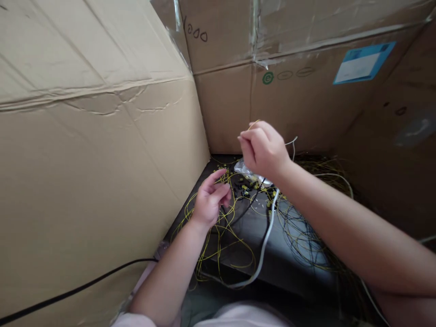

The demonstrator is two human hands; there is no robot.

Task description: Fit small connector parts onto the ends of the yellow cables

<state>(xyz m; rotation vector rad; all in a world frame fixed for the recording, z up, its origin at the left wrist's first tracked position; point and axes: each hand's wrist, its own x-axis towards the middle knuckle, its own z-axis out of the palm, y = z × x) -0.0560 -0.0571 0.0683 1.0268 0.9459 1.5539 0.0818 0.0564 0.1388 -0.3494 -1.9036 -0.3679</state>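
My right hand (264, 147) is raised over the dark table, its fingers pinched on a thin yellow wire (255, 122). Only a short bit of that wire shows above the knuckles. Lower and to the left, my left hand (211, 200) hovers with the index finger stretched out and the thumb apart from it. I see nothing held in it. Below it lie loose loops of yellow wire (250, 247). Small black and yellow parts (243, 187) are scattered between the hands, beside a clear plastic bag (241, 167) partly hidden by my right hand.
Tall cardboard walls (102, 159) stand at the left, back and right of the table (252, 227). A white cable (267, 238) curves across the table. Tangled dark and yellow wires (303, 240) lie at the right. A black cable (78, 287) runs along the lower left.
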